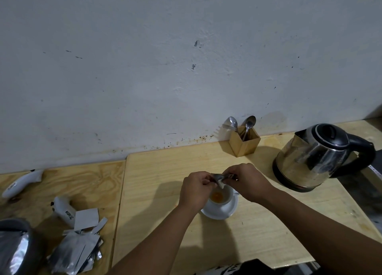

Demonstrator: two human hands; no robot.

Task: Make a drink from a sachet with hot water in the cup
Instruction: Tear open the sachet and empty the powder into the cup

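Both hands, left hand and right hand, pinched sachet above cup, emptying powder; kettle pour judged next.

Both hands pinch a small silver sachet just above the white cup, the left hand on its left end and the right hand on its right end. The cup stands on a white saucer and has orange powder inside. The steel kettle stands on the tabletop to the right of the cup, and a wooden holder with spoons is behind the cup.

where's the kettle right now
The kettle stands at the right of the head view on the wooden table, near the wall, right of the wooden cutlery holder.
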